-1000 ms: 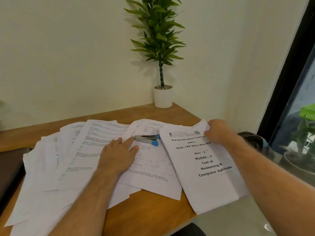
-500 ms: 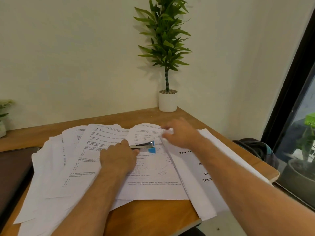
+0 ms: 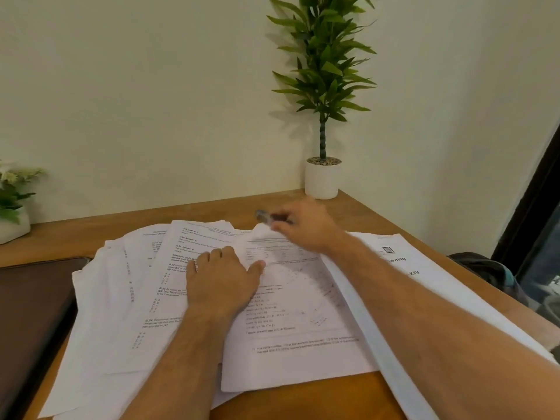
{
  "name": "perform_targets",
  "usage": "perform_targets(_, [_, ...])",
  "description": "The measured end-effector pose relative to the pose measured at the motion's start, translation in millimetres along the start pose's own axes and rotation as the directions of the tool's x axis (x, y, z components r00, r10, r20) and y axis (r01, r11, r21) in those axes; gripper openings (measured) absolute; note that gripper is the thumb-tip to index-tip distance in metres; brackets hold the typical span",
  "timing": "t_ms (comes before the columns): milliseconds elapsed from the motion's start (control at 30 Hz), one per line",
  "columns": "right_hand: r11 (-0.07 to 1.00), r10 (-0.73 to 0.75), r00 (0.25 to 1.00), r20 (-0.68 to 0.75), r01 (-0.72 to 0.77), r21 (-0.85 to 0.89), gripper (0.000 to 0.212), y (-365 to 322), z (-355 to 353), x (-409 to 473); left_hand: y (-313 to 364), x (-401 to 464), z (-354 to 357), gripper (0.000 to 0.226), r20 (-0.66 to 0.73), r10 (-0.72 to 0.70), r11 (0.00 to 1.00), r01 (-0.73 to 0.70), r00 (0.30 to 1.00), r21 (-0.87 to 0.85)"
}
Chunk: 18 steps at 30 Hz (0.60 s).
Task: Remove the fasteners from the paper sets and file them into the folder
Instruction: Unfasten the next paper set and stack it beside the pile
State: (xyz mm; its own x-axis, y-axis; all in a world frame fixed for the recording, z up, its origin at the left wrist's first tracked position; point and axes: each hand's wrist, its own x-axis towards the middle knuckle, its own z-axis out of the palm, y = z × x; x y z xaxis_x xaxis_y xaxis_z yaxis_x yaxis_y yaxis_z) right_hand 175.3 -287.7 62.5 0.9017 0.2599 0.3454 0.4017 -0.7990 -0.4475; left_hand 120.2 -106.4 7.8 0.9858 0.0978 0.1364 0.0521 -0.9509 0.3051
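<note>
While the wooden desk is covered across the middle of the frame by one fan of loose printed sheets, one thick paper set is seen at the right edge, overhanging the desk edge, and one dark folder at the left. Two potted plants are counted, one at upper centre, one at far left. The sheets are pressed flat by the left hand, fingers straight and together. One blurred staple remover is pinched by the right hand above a lifted sheet corner. A torn corner could result if it is pulled hard; the overhanging set might slide off.
</note>
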Motion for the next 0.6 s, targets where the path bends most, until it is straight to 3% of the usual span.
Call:
perform_targets(33, [0.999,0.033,0.996,-0.078,-0.032,0.011,0.027,8.7,-6.0,5.9,-1.6,3.4,1.7,0.083,-0.008,-0.013,1.0,0.013,1.0,-0.028])
perform_targets(100, [0.971,0.126,0.978,-0.167,-0.156,-0.18,0.028,30.0,-19.8,14.9,-1.6,7.6,4.8,0.091,-0.009,-0.003,0.993,0.002,1.0,-0.118])
perform_targets(167, [0.857,0.249,0.95,-0.187,-0.306,-0.416,0.025,53.8,-32.5,15.8,0.7,9.7,5.7,0.097,0.01,0.017,0.981,-0.015,1.0,-0.193])
perform_targets(233, [0.766,0.382,0.909,-0.164,-0.411,-0.494,0.023,72.7,-38.0,9.5,2.0,10.6,5.6,0.106,0.017,0.012,0.969,-0.007,1.0,-0.248])
perform_targets(367, [0.729,0.494,0.86,-0.129,-0.49,-0.478,0.025,95.9,-29.8,-0.4,2.0,17.8,2.5,0.118,0.023,-0.026,0.943,0.032,0.999,-0.331])
perform_targets(500, [0.756,0.494,0.854,-0.164,-0.515,-0.404,0.027,103.3,-26.6,3.9,8.8,21.7,-0.7,0.113,-0.001,-0.052,0.902,0.047,0.999,-0.429])
perform_targets(600, [0.833,0.424,0.883,-0.202,-0.468,-0.296,0.026,94.6,-23.3,3.3,11.6,18.2,-1.7,0.105,0.035,-0.085,0.853,0.091,0.996,-0.515])
